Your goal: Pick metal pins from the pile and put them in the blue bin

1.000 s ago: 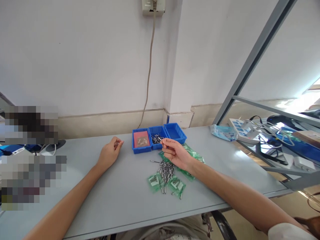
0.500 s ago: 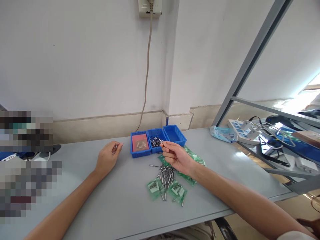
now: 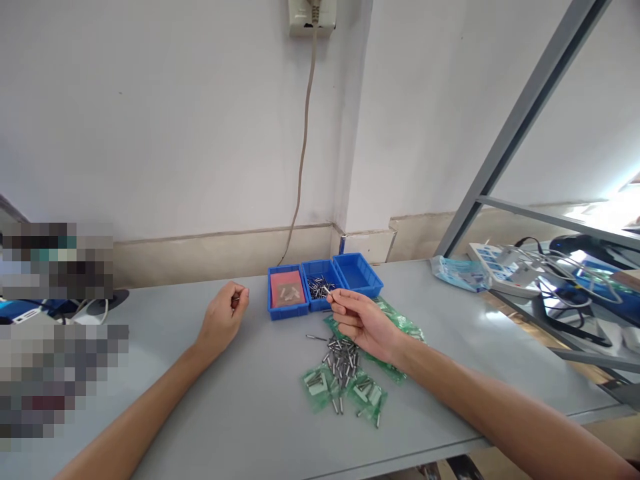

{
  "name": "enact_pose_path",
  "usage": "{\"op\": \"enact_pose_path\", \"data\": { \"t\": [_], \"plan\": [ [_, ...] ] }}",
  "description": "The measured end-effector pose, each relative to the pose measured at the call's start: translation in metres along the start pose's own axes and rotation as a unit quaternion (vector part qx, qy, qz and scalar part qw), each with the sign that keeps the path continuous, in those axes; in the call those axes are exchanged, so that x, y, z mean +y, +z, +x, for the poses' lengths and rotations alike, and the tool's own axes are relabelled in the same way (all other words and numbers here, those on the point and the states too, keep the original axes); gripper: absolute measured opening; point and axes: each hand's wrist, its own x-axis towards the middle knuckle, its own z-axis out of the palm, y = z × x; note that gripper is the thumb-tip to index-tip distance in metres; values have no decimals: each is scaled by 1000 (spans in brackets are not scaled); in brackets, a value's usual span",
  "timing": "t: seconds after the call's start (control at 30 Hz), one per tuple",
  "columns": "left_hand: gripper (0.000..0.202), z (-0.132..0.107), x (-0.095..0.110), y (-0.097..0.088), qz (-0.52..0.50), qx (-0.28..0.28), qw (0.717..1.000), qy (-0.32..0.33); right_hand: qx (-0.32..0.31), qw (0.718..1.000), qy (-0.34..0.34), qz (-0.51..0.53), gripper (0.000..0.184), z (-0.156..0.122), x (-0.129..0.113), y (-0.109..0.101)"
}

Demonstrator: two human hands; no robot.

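My right hand (image 3: 361, 322) pinches a small metal pin (image 3: 327, 292) just over the front rim of the middle blue bin (image 3: 317, 304), which holds several metal pins. My left hand (image 3: 224, 317) rests on the grey table (image 3: 240, 407) to the left of the bins, fingers curled round something small that I cannot make out. The left blue bin (image 3: 287, 311) has a pink liner with a few pale parts. The right blue bin (image 3: 359, 274) looks bare inside. Below my right hand lies a pile of loose metal pins (image 3: 341, 357) among green plastic bags (image 3: 370, 391).
A beige cable (image 3: 303, 153) hangs down the white wall from a socket (image 3: 311, 16). A grey metal frame (image 3: 520, 127) slants at the right, with a power strip (image 3: 493, 267), cables and a blue packet (image 3: 460, 273) beside it. Blurred items stand at the far left.
The view shifted a little; both hands stay almost in place. My right hand still holds the pin at the middle bin's front rim.
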Motion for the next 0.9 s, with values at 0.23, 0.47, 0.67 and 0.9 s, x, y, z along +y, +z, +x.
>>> {"op": "enact_pose_path", "data": {
  "t": [0.23,0.47,0.67,0.9],
  "plan": [
    [33,1,2,1,-1,10,1000,-5,5,1000,3,-2,23,-1,-2,3],
    [35,1,3,-3,-2,34,999,-18,-4,1000,17,-9,25,-6,-1,6],
    [35,2,3,-4,4,17,1000,-8,7,1000,3,-18,27,-6,-4,5],
    [34,2,0,-4,-16,0,1000,-19,7,999,-10,-31,26,-4,-5,-2]
  ]
}}
